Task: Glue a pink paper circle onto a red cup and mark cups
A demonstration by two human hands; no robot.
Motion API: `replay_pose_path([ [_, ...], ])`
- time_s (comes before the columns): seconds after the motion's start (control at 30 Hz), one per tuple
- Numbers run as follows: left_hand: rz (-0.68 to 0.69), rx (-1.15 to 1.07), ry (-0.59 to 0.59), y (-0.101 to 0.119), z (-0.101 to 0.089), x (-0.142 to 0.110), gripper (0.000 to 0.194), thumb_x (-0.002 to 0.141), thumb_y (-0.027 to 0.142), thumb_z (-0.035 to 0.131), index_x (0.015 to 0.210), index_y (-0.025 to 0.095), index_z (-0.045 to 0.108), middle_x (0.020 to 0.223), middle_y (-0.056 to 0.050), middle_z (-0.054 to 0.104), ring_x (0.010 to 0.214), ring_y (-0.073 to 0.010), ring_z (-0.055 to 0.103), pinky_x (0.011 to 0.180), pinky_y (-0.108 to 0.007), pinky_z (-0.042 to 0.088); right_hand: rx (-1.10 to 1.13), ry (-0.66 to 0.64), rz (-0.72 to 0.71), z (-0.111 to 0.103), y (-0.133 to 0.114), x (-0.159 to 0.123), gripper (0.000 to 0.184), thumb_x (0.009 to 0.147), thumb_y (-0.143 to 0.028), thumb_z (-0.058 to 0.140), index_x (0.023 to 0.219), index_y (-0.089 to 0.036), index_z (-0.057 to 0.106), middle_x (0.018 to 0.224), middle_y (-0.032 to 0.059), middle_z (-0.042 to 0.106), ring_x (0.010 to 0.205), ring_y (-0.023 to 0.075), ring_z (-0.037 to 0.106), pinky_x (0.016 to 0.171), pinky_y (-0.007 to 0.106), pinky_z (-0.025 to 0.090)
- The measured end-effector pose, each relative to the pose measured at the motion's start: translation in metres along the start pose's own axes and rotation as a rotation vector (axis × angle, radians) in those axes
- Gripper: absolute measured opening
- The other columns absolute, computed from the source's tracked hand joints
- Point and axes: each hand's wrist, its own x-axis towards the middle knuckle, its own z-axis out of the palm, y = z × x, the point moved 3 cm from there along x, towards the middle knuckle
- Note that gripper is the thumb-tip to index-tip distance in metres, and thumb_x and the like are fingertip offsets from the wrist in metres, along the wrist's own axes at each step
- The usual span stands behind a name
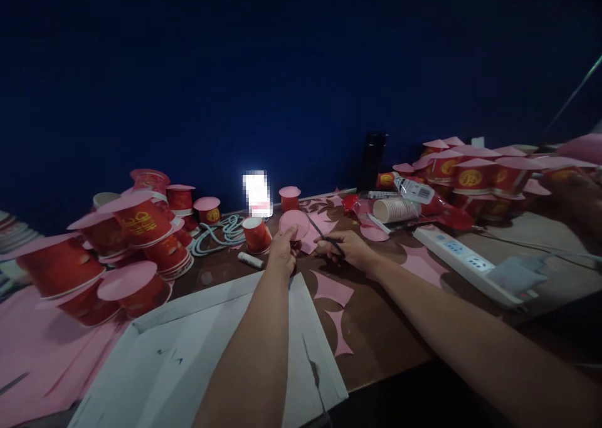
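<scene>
Between the fingers of my left hand (283, 252) is a round pink paper disc (295, 223), held upright over the table. My right hand (350, 250) grips a pair of dark scissors (320, 229), whose blades point up and left toward the disc's right edge. Whether the blades touch the paper I cannot tell. Just left of the disc stands a red paper cup (256, 235) with its open rim upward. A white glue stick (251, 260) lies near that cup. Behind the disc, another red cup (290, 200) carries a pink disc on top.
Red cups with pink discs (141, 221) are stacked at left, and more (470, 174) at right. A white power strip (465, 262) lies right; a white box lid (197, 346) sits in front. Pink scraps (333, 288) are scattered. Another person's hand (576, 193) shows far right.
</scene>
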Motion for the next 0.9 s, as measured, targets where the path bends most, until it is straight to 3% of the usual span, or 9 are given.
replay_pose_path([
  [0.43,0.012,-0.029,0.064,0.0005,-0.0014,0.0019,0.030,0.057,0.016,0.078,0.076,0.017,0.055,0.065,0.004,0.058,0.050,-0.0057,0.051,0.049,-0.019,0.041,-0.006,-0.006,0.013,-0.0003,0.0027,0.0021,0.045,0.070,-0.046,0.071,0.101,-0.013,0.070,0.054,-0.0021,0.056,0.046,0.0078,0.047,0.040,0.017,0.035],
  [0.9,0.051,0.006,-0.042,-0.0008,0.0014,0.0000,0.045,0.044,0.022,0.086,0.079,0.016,0.058,0.063,0.004,0.061,0.048,-0.0061,0.052,0.047,-0.018,0.040,0.049,0.017,0.051,-0.0001,-0.0030,-0.0020,0.049,0.070,-0.047,0.072,0.107,-0.015,0.068,0.058,-0.0015,0.057,0.049,0.0082,0.050,0.036,0.015,0.034],
])
